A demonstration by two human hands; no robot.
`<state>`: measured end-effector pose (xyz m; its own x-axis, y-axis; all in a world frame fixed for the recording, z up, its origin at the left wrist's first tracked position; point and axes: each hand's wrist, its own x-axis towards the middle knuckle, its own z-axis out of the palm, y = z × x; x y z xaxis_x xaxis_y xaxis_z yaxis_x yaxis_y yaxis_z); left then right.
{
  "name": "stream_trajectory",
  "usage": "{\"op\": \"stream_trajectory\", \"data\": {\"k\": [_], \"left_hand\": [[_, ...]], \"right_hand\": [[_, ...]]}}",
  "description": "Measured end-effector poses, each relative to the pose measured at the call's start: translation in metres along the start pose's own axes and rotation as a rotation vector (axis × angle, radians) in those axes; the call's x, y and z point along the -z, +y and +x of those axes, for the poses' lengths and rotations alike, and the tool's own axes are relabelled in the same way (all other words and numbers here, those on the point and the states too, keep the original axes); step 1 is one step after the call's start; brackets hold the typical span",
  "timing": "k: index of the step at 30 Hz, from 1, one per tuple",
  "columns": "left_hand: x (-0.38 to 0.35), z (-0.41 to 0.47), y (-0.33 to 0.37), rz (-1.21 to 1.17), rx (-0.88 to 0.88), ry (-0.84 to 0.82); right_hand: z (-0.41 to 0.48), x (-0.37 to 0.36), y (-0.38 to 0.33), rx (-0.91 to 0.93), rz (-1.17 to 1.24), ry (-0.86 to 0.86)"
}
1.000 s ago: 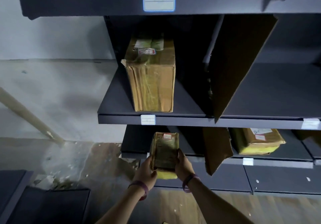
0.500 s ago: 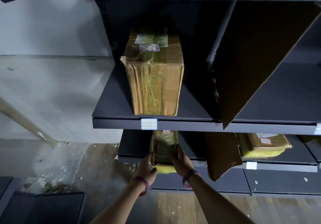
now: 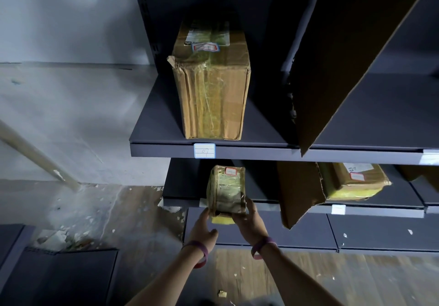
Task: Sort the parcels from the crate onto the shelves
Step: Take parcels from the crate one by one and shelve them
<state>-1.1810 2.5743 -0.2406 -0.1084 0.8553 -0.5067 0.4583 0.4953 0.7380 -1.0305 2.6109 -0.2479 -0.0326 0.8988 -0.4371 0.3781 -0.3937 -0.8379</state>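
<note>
Left hand [image 3: 202, 228] cups the near-left corner of the parcel [image 3: 226, 190], fingers wrapped underneath; right hand [image 3: 249, 222] clasps its right edge, thumb up the side. The parcel sits between both hands, its far end on the shelf [image 3: 261, 204] lip ahead of them. Small, taped, glossy: likely light and stiff but slick, so hold the corners, not the film

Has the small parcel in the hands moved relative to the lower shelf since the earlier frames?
Yes. The small parcel has gone forward, deeper onto the lower shelf, its far end now under the upper shelf's label.
</note>
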Motion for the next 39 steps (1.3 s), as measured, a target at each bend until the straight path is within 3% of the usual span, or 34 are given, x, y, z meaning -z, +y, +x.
{"op": "stream_trajectory", "data": {"k": [4, 12, 16, 20, 30, 39], "left_hand": [[-0.003, -0.007, -0.009, 0.045, 0.027, 0.014], [-0.002, -0.007, -0.009, 0.272, -0.097, -0.01], [0.0, 0.002, -0.003, 0.284, -0.143, -0.001], [0.003, 0.02, 0.009, 0.273, -0.157, -0.003], [0.019, 0.057, 0.028, 0.282, -0.135, 0.09], [0.019, 0.048, 0.032, 0.313, -0.097, 0.085]], "right_hand": [[-0.007, 0.004, 0.015, -0.025, -0.02, 0.005], [-0.008, 0.005, 0.027, 0.153, -0.448, -0.137], [-0.004, 0.006, 0.021, 0.121, -0.544, -0.136], [0.012, 0.006, 0.011, 0.113, -0.485, -0.177], [0.051, 0.003, -0.001, 0.135, -0.606, -0.203], [0.037, 0.003, -0.012, 0.151, -0.54, -0.167]]}}
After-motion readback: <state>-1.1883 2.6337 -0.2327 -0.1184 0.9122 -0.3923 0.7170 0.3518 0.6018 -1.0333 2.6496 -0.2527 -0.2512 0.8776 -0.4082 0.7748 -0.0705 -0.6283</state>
